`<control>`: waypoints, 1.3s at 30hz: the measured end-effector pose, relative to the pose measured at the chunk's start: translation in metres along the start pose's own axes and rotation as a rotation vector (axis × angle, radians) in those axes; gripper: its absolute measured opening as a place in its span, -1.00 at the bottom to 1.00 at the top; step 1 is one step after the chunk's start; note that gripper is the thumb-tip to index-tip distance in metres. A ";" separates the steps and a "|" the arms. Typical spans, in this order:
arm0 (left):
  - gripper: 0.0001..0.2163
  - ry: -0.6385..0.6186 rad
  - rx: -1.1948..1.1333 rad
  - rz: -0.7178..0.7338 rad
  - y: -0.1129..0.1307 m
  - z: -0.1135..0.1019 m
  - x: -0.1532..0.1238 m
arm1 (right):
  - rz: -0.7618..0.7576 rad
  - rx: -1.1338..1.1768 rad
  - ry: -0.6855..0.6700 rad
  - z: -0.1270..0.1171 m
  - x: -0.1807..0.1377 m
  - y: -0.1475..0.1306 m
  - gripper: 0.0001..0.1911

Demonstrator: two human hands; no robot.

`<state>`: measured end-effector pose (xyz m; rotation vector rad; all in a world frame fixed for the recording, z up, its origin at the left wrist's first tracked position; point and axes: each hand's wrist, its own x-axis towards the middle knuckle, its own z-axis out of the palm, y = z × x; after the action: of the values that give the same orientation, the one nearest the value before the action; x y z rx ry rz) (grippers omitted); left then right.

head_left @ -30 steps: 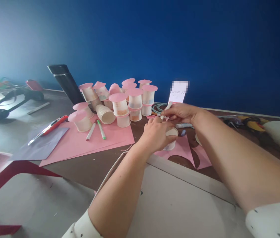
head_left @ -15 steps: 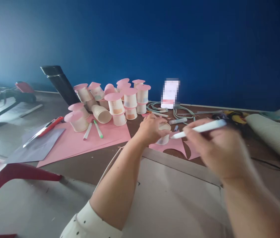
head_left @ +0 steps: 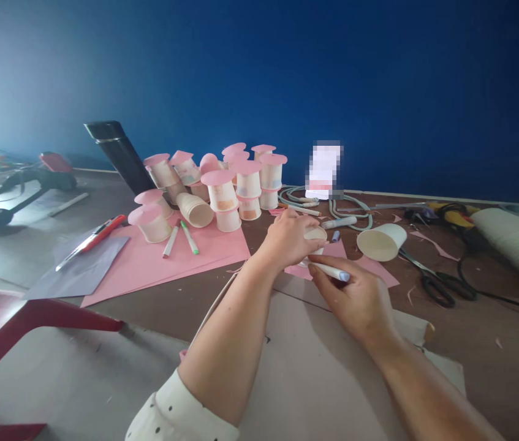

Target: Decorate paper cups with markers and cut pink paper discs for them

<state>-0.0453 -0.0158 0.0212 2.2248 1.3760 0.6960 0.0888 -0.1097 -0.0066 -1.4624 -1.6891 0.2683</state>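
Observation:
My left hand [head_left: 292, 239] is wrapped round a small white paper cup [head_left: 317, 234], which stands on pink paper [head_left: 298, 271] near the front of the table. Much of the cup is hidden behind my fingers. Between the thumb and fingers of my right hand [head_left: 355, 300] is a white marker pen [head_left: 331, 269] with a light blue end. Its tip is at the cup's lower side; whether it touches cannot be made out. A small blue pen cap [head_left: 336, 236] lies just beyond my right hand, close to another white marker [head_left: 339, 222].
Stacked paper cups with pink tops [head_left: 222, 195] stand back left, near a tilted black bottle [head_left: 121, 153]. Scissors [head_left: 440, 278], a lying cup [head_left: 381, 241] and a long cup stack [head_left: 511, 245] are on the right. A red cutter [head_left: 98, 236] lies left.
My right hand has moved left and down, bringing the marker to the cup. The view has shifted slightly, and the scissors and lying cup now show. My left hand stays on its cup.

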 end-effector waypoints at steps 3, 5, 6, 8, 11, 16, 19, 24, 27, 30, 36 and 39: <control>-0.60 -0.005 0.006 0.000 0.001 -0.002 -0.001 | 0.091 -0.033 -0.072 0.004 0.004 0.001 -0.76; -0.60 -0.013 0.006 -0.002 0.001 -0.002 -0.001 | 0.146 -0.026 -0.113 0.006 0.006 0.001 -0.74; -0.59 -0.015 0.005 -0.003 0.001 -0.002 -0.001 | 0.167 -0.019 -0.124 0.007 0.007 0.001 -0.73; -0.60 -0.014 0.005 -0.002 0.001 -0.003 0.000 | 0.197 -0.012 -0.145 0.008 0.008 0.002 -0.72; -0.58 -0.018 0.013 0.001 0.002 -0.004 0.000 | 0.224 -0.025 -0.164 0.009 0.009 0.003 -0.69; -0.56 -0.015 0.020 -0.004 0.003 -0.005 -0.001 | 0.228 -0.052 -0.189 0.010 0.011 0.003 -0.68; -0.56 -0.011 0.025 -0.002 0.003 -0.005 -0.001 | 0.224 -0.072 -0.210 0.011 0.013 0.002 -0.69; -0.56 -0.007 0.023 -0.001 0.003 -0.005 -0.001 | 0.224 -0.104 -0.232 0.010 0.015 0.001 -0.68; -0.56 -0.009 0.016 0.002 0.003 -0.004 -0.001 | 0.223 -0.114 -0.232 0.010 0.015 0.000 -0.68; -0.56 -0.013 0.012 0.005 0.002 -0.004 -0.001 | 0.226 -0.109 -0.228 0.009 0.015 0.000 -0.69; -0.54 -0.011 0.013 -0.005 0.001 -0.002 0.000 | 0.195 -0.089 -0.203 0.007 0.015 0.003 -0.70; -0.55 -0.008 0.020 -0.013 0.000 -0.001 0.001 | 0.207 -0.101 -0.212 0.005 0.016 0.005 -0.70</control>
<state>-0.0455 -0.0151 0.0223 2.2297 1.3978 0.6719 0.0896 -0.0926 -0.0060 -1.7387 -1.7387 0.4711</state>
